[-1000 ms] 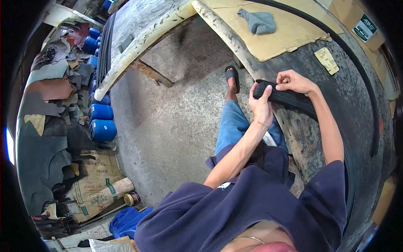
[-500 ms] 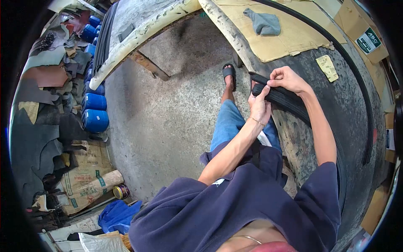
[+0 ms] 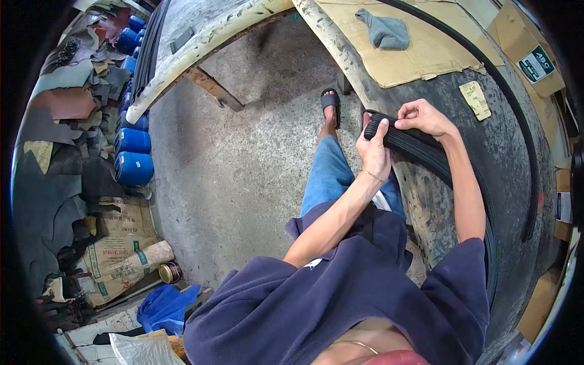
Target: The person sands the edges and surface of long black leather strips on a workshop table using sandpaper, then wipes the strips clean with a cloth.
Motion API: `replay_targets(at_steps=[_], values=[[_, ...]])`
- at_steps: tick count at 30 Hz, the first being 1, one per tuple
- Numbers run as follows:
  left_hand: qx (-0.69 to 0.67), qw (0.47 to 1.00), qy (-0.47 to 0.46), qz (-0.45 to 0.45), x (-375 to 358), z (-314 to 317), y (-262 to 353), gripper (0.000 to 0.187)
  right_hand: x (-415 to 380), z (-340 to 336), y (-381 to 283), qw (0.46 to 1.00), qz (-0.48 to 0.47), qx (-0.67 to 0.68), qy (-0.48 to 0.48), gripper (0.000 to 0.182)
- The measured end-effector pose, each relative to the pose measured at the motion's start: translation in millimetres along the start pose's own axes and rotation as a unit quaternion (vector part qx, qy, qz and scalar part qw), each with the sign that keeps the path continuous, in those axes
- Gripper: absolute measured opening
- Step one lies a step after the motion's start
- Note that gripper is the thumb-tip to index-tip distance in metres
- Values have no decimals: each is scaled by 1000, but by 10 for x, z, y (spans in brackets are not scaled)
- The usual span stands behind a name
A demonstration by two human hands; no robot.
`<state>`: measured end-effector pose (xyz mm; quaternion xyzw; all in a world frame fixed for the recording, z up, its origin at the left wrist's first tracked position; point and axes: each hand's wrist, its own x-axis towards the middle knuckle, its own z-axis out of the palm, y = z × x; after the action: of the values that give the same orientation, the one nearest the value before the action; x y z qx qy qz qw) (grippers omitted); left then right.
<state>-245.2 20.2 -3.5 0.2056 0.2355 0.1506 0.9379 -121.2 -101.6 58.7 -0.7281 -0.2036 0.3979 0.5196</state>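
Note:
A thick bundle of black ribbed strips [image 3: 420,149] runs along the edge of the dark worktable [image 3: 511,176] and curves down past my right arm. Close to the bundle's end, my left hand [image 3: 375,149] is wrapped round it, thumb on top. The fingers of my right hand [image 3: 420,118] pinch together at the upper side of the bundle, just right of my left thumb. One strip loops at the bundle's tip. The fingers of my left hand under the bundle are partly hidden.
Cardboard [image 3: 420,58] with a grey cloth [image 3: 383,30] lies on the table beyond my hands, near a yellow label [image 3: 474,100]. One long black strip [image 3: 517,109] curves along the right. Blue containers [image 3: 134,167] and dark scraps [image 3: 52,188] stand at the left.
The strip at the bundle's tip, a flat pointed end before, now lies as a rounded loop close round it. My right fingers have shifted slightly. The view has moved a little.

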Motion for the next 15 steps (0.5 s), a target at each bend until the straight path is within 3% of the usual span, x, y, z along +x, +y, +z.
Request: replay_targets(at_steps=[9,15], values=[[7,1000,11,17,26,31,-20,49,-58,25,14,1000,-2,1,8,16],[2,1000,2,30,31,22,-15,30,-164,-28,9,1000,6,-12,23,11]])
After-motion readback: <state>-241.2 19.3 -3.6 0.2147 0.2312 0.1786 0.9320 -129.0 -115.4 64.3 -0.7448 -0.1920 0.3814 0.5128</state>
